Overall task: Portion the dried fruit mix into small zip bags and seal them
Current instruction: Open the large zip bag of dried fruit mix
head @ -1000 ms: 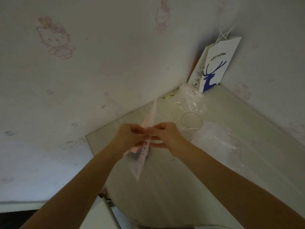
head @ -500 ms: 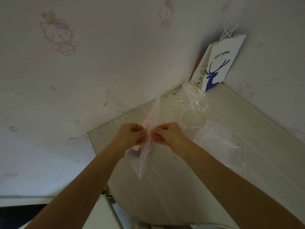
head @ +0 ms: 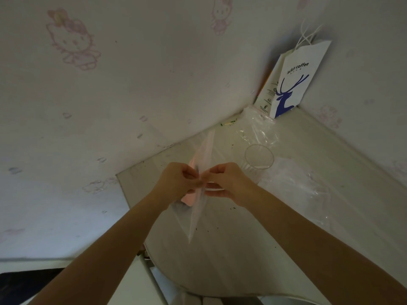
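Observation:
A clear zip bag (head: pixel 199 208) with a pink strip along its mouth hangs edge-on above the pale table (head: pixel 220 256). My left hand (head: pixel 176 183) pinches the bag's top from the left and my right hand (head: pixel 226 183) pinches it from the right, fingertips nearly meeting. Something dark shows faintly inside the bag near my left hand. What fills the bag is hard to make out.
A clear plastic cup (head: pixel 258 160) stands just beyond my right hand. Crumpled clear plastic bags (head: pixel 257 130) lie behind and to the right of it. A white paper coffee bag (head: pixel 293 84) leans in the wall corner. Dark crumbs dot the table.
Both hands stay pinched on the bag's top at about the same spot. The bag has tilted slightly; the view has shifted a little.

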